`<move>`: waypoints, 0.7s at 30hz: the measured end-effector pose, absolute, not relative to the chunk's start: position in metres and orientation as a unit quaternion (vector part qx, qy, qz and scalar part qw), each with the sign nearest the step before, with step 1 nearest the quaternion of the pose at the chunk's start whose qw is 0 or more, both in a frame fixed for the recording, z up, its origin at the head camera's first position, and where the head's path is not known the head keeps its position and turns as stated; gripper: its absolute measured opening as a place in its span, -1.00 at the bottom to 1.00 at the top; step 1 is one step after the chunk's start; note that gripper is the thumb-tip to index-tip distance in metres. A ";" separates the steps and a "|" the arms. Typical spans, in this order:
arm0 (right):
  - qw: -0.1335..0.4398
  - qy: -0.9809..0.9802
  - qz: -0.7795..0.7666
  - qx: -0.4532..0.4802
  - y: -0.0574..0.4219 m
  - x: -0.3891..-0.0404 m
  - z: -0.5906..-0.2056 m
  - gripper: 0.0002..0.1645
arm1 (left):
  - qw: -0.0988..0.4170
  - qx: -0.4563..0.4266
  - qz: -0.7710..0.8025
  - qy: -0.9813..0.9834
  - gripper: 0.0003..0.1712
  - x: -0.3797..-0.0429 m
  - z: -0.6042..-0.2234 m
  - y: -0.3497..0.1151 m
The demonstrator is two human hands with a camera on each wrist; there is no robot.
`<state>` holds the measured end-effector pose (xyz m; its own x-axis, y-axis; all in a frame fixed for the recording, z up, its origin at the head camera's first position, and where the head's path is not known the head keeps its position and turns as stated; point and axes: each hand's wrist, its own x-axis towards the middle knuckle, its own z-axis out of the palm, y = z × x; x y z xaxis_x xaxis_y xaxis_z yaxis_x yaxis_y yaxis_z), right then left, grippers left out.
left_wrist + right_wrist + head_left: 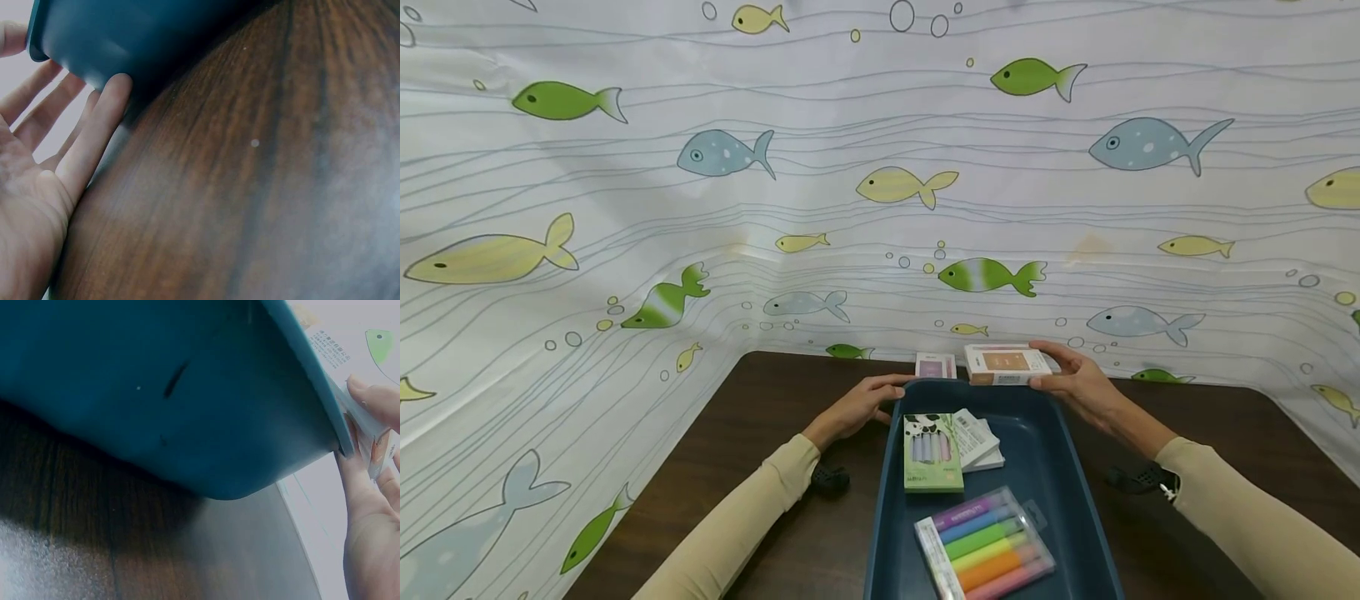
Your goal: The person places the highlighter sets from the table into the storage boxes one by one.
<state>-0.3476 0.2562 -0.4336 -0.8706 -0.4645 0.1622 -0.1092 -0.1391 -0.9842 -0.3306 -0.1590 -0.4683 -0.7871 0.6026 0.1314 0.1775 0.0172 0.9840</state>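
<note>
At the far right corner of a dark blue plastic bin (1030, 442), my right hand (1086, 387) holds a white box with an orange-brown panel (1007, 364) between thumb and fingers, level with the far rim. In the right wrist view, that hand (375, 519) shows beside the bin's outer wall (187, 412). My left hand (861, 406) touches the far left corner of the bin, its fingers fairly straight against the outer wall (125, 44) in the left wrist view. Behind the rim, a smaller white box with a pinkish panel (936, 365) is partly hidden.
Inside the bin lie a green panda-print pack of pens (933, 475), white boxes (977, 442) and a clear case of thick coloured markers (985, 546). The bin stands on a dark wooden table (805, 375). A fish-patterned sheet (880, 233) rises behind.
</note>
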 end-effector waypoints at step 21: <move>0.140 0.656 -0.700 -0.244 0.255 -0.351 -0.430 -0.05 | 0.169 0.285 0.642 0.692 -0.43 -0.331 -0.469 -0.160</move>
